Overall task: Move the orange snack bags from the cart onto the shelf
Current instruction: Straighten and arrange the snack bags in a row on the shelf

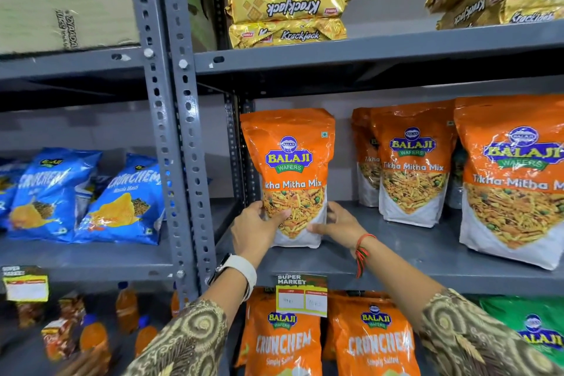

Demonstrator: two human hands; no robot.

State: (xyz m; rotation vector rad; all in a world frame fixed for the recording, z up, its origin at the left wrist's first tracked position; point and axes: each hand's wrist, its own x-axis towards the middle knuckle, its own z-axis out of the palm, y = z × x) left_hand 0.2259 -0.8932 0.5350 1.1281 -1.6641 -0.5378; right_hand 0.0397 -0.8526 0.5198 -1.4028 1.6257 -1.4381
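Observation:
An orange Balaji Tikha Mitha Mix snack bag (290, 159) stands upright at the left end of the grey middle shelf (412, 262). My left hand (254, 229) grips its lower left edge. My right hand (335, 224) holds its lower right edge, thumb against the front. Further right on the same shelf stand more orange bags of the same kind: a pair (409, 162) one behind the other, and a nearer bag (512, 180) at the frame's right edge. The cart is out of view.
A grey perforated upright post (180, 143) stands just left of the held bag. Gold Krackjack packs (283, 0) lie on the shelf above. Blue Crunchem bags (122, 207) fill the left bay. Orange Crunchem bags (283, 342) and a price tag (301, 294) sit below.

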